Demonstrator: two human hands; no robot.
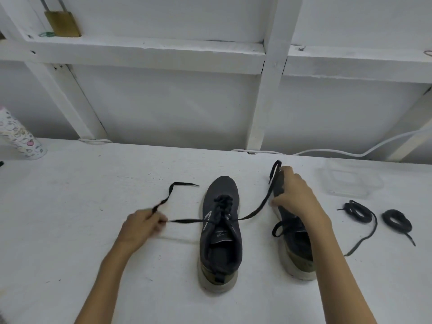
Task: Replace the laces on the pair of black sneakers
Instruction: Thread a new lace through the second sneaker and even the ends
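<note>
A white, slightly scuffed tabletop (70, 230) fills the near half of the view, and two bare forearms reach onto it from the bottom edge. Between them a black sneaker (221, 232) stands upright with its heel toward the person and its toe pointing away. A second sneaker (294, 242) stands just to its right, largely covered by the right arm.

A black lace (187, 221) threaded through the middle sneaker stretches out to both sides. The left hand (142, 224) pinches one side of it between thumb and curled fingers, left of the shoe, and the loose end trails on past the hand across the tabletop. The right hand (294, 195) lies over the toe of the second sneaker. Its fingers (286, 170) are curled on the other side of the lace, whose tip folds over just above them.

To the right, two coiled spare laces (357, 211) lie near each other on the tabletop. Beyond them sits a clear plastic tub (350, 181). At the far left edge a patterned cup (18, 134) stands partly out of view.

A white cable (327, 152) runs along the back of the tabletop. Behind it rises a white wall (175, 108) crossed by white-painted beams. High up on the left a ledge (140, 46) carries a brass padlock (62, 23).
</note>
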